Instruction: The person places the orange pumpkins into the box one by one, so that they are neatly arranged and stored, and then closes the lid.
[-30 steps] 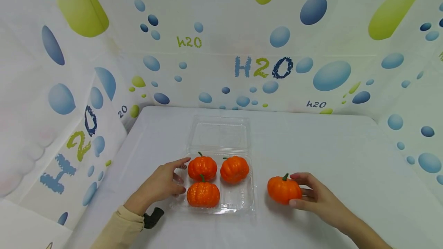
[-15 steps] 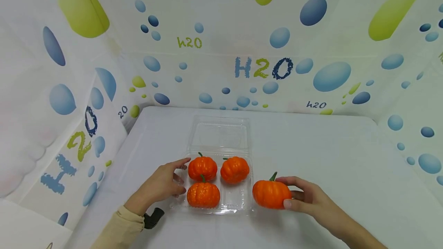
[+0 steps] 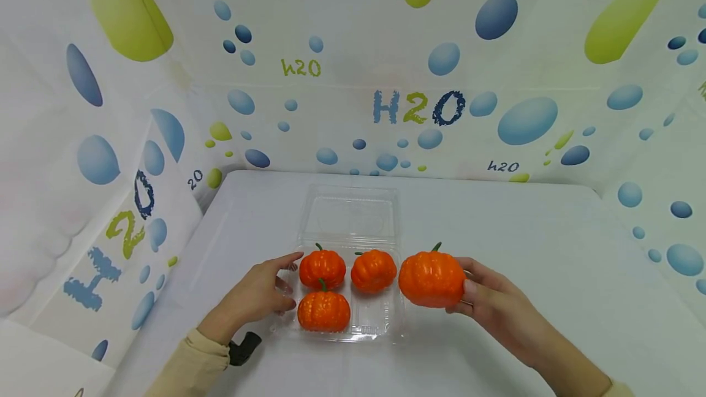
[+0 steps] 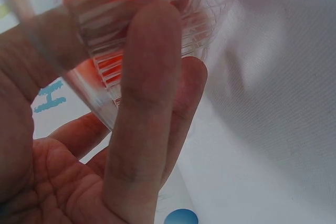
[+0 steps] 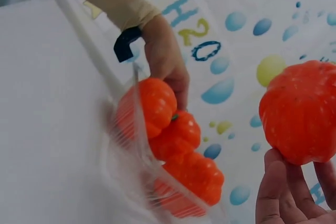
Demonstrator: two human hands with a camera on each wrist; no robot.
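Observation:
In the head view my right hand (image 3: 502, 305) grips a small orange toy pumpkin (image 3: 432, 279) with a green stem, raised off the table just right of a clear plastic clamshell container (image 3: 377, 322). Three similar pumpkins sit inside: one at back left (image 3: 322, 269), another at back right (image 3: 373, 271), the third at front left (image 3: 323, 311). My left hand (image 3: 250, 293) holds the container's left side; the left wrist view has its fingers (image 4: 149, 77) against the ribbed clear wall. From the right wrist, the held pumpkin (image 5: 302, 111) rests on the fingertips.
The container's lid (image 3: 353, 216) lies folded back towards the far side of the white table (image 3: 496, 225). Behind and beside the table hang white sheets (image 3: 342, 17) printed with blue and green spots. A black wrist strap (image 3: 244, 348) shows at the left sleeve.
My right hand has lifted the fourth pumpkin off the table and carried it left, up to the container's right edge. The left hand and the other pumpkins have stayed put.

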